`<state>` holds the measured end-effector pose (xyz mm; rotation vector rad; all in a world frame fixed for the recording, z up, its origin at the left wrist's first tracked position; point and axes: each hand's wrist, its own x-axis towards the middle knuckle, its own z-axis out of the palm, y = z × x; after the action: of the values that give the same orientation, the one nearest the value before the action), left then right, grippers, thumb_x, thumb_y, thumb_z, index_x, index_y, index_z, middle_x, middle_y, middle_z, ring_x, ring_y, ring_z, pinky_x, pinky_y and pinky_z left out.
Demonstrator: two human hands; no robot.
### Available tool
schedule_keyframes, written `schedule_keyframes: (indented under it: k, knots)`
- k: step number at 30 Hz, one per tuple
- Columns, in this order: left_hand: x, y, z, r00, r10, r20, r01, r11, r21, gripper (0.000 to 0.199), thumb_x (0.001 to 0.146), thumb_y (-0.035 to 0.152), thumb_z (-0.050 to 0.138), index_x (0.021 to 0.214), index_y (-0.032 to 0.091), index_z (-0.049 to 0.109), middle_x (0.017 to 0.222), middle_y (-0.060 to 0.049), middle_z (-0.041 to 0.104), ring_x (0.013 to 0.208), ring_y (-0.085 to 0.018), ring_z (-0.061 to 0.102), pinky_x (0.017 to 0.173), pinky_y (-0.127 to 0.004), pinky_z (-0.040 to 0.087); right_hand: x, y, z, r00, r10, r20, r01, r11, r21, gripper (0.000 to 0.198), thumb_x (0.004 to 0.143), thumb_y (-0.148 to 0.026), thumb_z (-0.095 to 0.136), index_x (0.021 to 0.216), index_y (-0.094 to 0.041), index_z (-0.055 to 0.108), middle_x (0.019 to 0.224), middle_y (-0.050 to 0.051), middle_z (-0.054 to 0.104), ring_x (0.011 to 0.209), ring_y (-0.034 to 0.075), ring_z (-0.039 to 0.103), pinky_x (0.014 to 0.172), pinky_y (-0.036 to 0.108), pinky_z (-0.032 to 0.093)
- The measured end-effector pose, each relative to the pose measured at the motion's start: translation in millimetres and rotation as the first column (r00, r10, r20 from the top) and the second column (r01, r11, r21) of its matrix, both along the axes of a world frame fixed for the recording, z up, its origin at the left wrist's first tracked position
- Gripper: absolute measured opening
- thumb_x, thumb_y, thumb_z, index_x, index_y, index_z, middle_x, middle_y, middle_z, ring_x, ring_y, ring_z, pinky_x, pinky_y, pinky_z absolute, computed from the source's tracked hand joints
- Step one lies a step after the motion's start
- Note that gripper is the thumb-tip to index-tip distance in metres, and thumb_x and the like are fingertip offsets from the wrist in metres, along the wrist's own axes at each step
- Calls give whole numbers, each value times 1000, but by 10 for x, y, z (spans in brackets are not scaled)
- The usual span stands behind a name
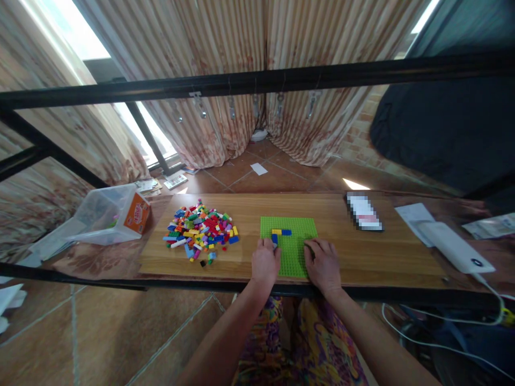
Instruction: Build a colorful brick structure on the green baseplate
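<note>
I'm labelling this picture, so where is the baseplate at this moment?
In the head view, the baseplate lies on the table, to the right of the brick pile, the left hand at its left edge and the right hand at its right.

A long wooden tabletop (386, 262) lies beneath the grip. Past the grip, a black bar (241, 81) crosses from side to side, and behind it hang striped, flowered curtains (225, 43). Daylight glares through a window (90, 32), far off to the grip's left. Brown floor tiles (120, 332) spread on its near and far sides. Beyond it to the right, brickwork (350, 134) shows above a sunlit patch (355, 184).
</note>
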<state>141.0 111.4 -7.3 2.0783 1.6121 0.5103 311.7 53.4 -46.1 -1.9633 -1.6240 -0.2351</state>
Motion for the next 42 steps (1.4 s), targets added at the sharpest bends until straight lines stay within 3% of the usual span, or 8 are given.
schedule_keyframes:
  k: [7,14,24,34,39,42]
  knots:
    - [3,-47,0,987,43,154,-43,999,-1,24,78,28,69,96,18,57,99,-9,61,86,-20,62,77,-32,48,-12,-5,22,1000,9,-27,-9,1000,1,26,91,-27,45,101,-19,67,103,12,63,97,26,50,83,41,40]
    - [-172,78,16,962,38,270,-21,998,-64,18,83,11,51,97,16,62,94,-8,67,88,-18,65,81,-32,50,-4,-3,25,999,5,-42,-6,1000,-13,25,91,-26,46,100,-19,67,104,12,63,98,26,49,83,40,39]
    - [-131,217,100,980,46,196,-15,987,-159,9,76,18,66,85,17,69,81,-4,71,76,-16,65,71,-27,47,-16,-5,26,999,0,-54,0,1000,7,23,90,-25,47,100,-20,67,104,11,63,97,26,49,81,40,39]
    - [-76,194,133,993,35,110,-18,988,-154,11,79,20,62,76,19,73,76,-5,73,72,-17,66,66,-26,43,12,6,13,998,7,-61,-6,1000,15,22,90,-25,48,98,-19,68,102,11,64,96,26,52,81,40,40]
    - [-63,185,170,994,71,85,-55,982,-182,11,78,21,64,78,19,75,78,-7,74,74,-18,67,66,-26,43,-46,38,172,997,-26,-78,24,999,-28,22,89,-27,49,93,-19,70,96,10,68,92,25,55,79,38,40]
    - [-59,201,187,994,78,71,-62,977,-204,11,77,22,66,78,18,76,79,-7,74,75,-18,67,66,-26,42,-230,123,308,985,11,-172,-28,994,-102,24,89,-26,48,88,-19,70,90,9,70,84,23,59,75,34,41]
